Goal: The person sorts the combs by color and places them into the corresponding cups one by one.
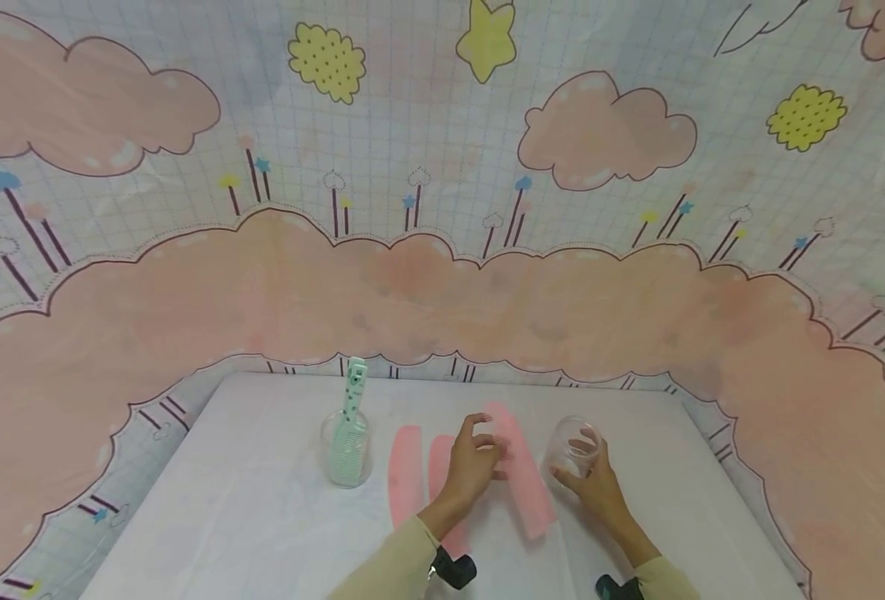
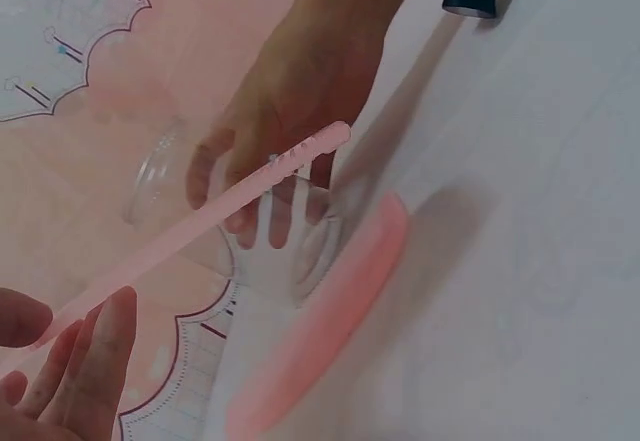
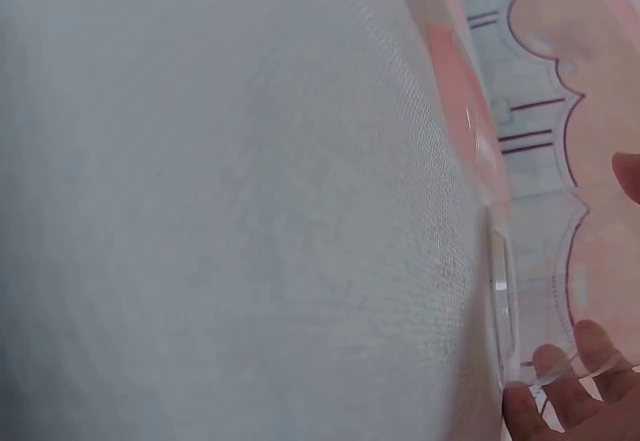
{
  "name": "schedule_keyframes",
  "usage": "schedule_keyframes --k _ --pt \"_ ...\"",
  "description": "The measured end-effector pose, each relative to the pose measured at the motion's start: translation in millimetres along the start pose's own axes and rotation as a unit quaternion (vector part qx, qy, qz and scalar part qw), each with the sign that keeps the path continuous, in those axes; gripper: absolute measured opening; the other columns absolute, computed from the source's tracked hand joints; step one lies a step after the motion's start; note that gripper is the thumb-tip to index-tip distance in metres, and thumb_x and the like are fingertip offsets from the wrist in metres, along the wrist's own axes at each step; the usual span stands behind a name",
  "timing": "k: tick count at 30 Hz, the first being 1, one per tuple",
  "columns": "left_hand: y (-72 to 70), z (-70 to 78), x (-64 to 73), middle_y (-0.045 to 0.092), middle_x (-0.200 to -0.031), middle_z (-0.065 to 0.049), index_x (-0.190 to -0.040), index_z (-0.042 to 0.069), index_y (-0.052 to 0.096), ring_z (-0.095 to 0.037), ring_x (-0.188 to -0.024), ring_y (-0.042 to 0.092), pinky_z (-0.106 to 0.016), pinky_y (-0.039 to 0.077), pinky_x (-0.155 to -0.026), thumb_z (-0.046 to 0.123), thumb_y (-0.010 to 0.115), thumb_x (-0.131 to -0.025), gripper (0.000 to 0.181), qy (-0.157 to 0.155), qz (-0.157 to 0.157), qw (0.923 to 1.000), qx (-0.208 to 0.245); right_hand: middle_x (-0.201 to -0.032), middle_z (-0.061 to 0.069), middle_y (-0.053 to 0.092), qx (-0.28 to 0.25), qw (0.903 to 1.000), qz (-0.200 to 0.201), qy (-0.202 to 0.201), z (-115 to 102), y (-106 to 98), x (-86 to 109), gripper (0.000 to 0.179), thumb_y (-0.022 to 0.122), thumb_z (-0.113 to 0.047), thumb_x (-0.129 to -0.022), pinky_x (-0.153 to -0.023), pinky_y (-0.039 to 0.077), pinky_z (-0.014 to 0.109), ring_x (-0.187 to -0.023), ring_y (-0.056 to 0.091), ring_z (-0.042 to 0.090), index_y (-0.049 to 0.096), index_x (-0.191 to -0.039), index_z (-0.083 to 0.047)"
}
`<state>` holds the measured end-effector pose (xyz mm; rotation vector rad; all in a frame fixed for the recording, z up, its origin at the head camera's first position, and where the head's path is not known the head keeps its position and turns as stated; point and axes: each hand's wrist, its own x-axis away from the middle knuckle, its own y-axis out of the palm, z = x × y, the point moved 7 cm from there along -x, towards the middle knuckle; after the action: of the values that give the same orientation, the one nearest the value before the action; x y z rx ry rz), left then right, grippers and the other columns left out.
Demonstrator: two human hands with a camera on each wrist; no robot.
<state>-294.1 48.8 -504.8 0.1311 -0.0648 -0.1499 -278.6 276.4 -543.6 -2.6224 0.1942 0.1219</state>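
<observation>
My left hand pinches a long pink comb, which stands tilted above the white table. In the left wrist view this comb shows nearly edge-on, between the thumb and fingers. My right hand grips a clear cup just right of that comb, thumb on the near side and fingers round the far side. The right wrist view shows fingertips against the cup's see-through wall. Two more pink combs lie left of the left hand, one at the outside and one partly behind the hand.
Further left, a clear cup holds a mint-green comb with a dotted handle. All stand on a white-covered table. A patterned cloth with clouds and stars rises behind and at the sides.
</observation>
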Motion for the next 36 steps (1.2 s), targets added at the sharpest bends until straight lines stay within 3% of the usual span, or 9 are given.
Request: schedule_keyframes --k 13,23,29,36 --pt "-7.1 27.2 3.4 0.067 -0.11 -0.017 -0.131 0.009 0.045 -0.026 -0.088 0.073 -0.035 0.062 -0.063 0.006 0.062 -0.093 0.042 0.018 -0.014 0.9997 0.006 -0.145 0.022 0.046 -0.008 0.9996 -0.012 0.022 -1 0 2.2 0.09 0.079 -0.023 -0.083 -0.114 0.03 0.064 -0.134 0.043 0.041 0.018 -0.149 -0.012" --pt "-9.9 49.7 0.6 0.066 -0.11 -0.016 -0.131 0.011 0.045 -0.019 -0.086 0.071 -0.035 0.062 -0.064 0.006 0.062 -0.093 0.042 0.063 -0.016 0.9979 -0.004 -0.145 0.022 0.046 -0.007 0.9996 -0.011 0.025 -1 3 3.0 0.089 0.079 -0.023 -0.083 -0.115 0.03 0.062 -0.134 0.044 0.041 0.019 -0.148 -0.012" --pt "-8.3 64.8 -2.0 0.065 -0.113 -0.019 -0.133 0.01 0.044 -0.023 -0.091 0.071 -0.034 0.062 -0.065 0.006 0.063 -0.093 0.044 0.084 -0.012 0.9963 -0.012 -0.145 0.023 0.046 -0.013 0.9995 -0.014 0.026 -3 3 4.0 0.089 0.079 -0.023 -0.083 -0.115 0.029 0.061 -0.134 0.043 0.04 0.019 -0.148 -0.011" --pt "-1.5 81.1 -4.0 0.065 -0.111 -0.018 -0.135 0.01 0.044 -0.019 -0.088 0.069 -0.032 0.062 -0.065 0.007 0.064 -0.093 0.046 0.105 -0.014 0.9943 -0.004 -0.145 0.023 0.045 -0.015 0.9992 -0.015 0.034 -2 2 4.7 0.09 0.08 -0.024 -0.083 -0.116 0.029 0.059 -0.134 0.044 0.04 0.02 -0.148 -0.009"
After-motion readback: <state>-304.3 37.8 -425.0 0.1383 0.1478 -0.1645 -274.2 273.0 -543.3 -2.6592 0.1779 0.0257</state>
